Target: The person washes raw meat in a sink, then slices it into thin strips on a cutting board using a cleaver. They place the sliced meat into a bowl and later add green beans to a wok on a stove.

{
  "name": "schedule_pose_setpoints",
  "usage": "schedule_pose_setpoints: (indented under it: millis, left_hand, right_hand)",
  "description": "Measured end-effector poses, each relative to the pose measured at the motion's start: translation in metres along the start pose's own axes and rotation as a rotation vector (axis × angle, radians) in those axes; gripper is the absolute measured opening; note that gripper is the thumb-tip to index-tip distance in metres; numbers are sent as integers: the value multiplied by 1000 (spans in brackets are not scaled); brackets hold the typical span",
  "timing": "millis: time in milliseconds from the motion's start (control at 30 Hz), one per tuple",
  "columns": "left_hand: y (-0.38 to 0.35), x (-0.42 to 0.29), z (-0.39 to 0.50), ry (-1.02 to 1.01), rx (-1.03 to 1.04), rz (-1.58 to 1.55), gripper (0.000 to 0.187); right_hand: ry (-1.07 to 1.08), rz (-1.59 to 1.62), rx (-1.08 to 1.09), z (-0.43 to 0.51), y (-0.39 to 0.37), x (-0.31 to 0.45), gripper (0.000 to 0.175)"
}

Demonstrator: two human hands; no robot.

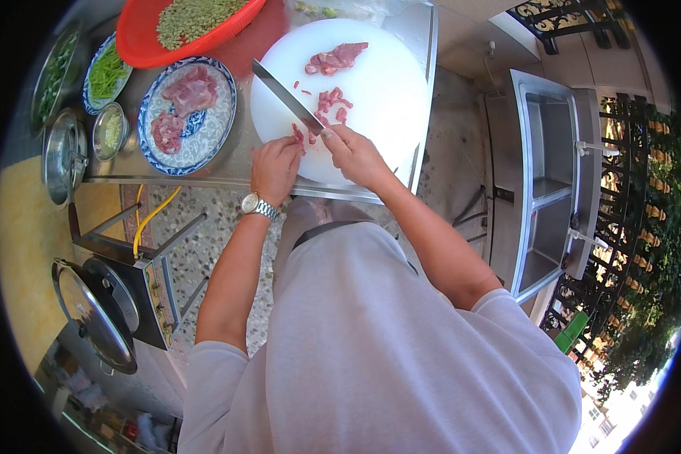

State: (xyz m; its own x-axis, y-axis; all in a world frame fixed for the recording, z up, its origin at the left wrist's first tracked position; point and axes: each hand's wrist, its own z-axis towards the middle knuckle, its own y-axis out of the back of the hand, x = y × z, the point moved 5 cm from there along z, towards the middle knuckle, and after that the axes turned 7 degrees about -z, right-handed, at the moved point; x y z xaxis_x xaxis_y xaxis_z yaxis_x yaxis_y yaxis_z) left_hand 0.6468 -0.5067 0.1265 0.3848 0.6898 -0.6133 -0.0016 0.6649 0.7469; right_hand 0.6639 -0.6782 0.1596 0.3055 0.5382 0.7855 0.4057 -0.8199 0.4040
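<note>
My right hand (354,158) grips a broad-bladed kitchen knife (288,96), whose blade slants up and left over the round white cutting board (391,108). My left hand (275,167), with a metal wristwatch (259,205) on the wrist, rests at the board's near left edge. Its fingertips hold a strip of raw meat (298,134) beside the blade. Small cut pieces of meat (330,101) lie in the middle of the board, and a larger raw piece (337,58) lies toward the far side. The knife's handle is hidden in my fist.
Left of the board, a blue-and-white plate (147,122) holds raw meat. Beyond it are a red plastic colander (130,37), a plate of sliced greens (105,74) and a small metal bowl (110,130). A gas stove (153,301) stands left, a steel double sink (550,198) right.
</note>
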Motion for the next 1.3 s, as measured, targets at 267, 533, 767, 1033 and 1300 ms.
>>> schedule_pose_setpoints:
  millis: [267,533,767,1033,1300]
  left_hand:
    - [-2,2,-3,-7,-38,-47,11]
    - [2,-2,-1,-25,4,-48,11]
    - [-1,3,8,-5,42,30,13]
    - [-2,38,53,144,-89,47,27]
    - [-76,-15,91,-248,170,-230,28]
  right_hand:
    - [-39,-216,59,-52,-10,-22,45]
    - [21,99,116,9,-7,32,40]
    - [-50,556,-45,-34,38,-38,24]
    - [-366,767,-234,-106,44,-113,23]
    - [-343,583,-518,-126,4,-88,26]
